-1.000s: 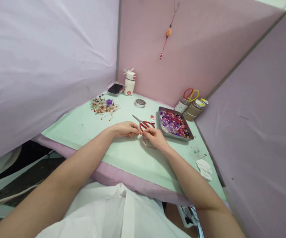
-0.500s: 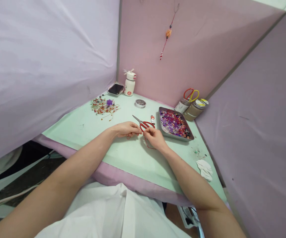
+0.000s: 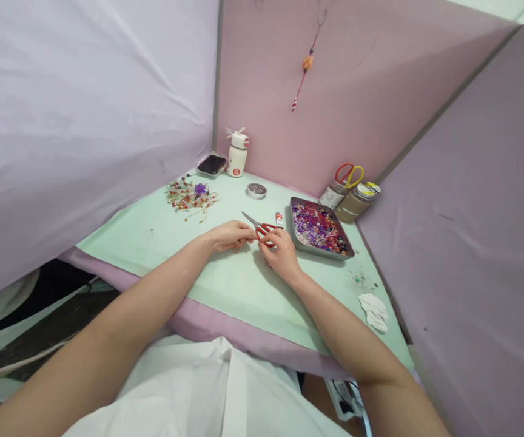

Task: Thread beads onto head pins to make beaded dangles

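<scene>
My left hand [image 3: 230, 235] rests on the green table [image 3: 162, 230] with its fingers pinched on a thin red cord. My right hand [image 3: 281, 252] lies just to its right, fingers curled, with its fingertips on the red handles of the scissors [image 3: 257, 225]. The scissors' blades point away to the left. The cord is barely visible between the two hands. A metal tray of mixed purple, pink and red beads [image 3: 319, 227] stands right of my right hand.
A loose pile of beads and wires [image 3: 189, 194] lies at the back left. A white bottle [image 3: 237, 153], a phone [image 3: 211, 163] and a small round tin [image 3: 257, 190] are near the wall. Two jars [image 3: 350, 197] hold more scissors. A white tissue [image 3: 373, 310] lies at the right edge.
My right hand has moved forward from the cord loop onto the scissor handles. The red cord loop that showed below it is now hidden. My left hand has hardly moved.
</scene>
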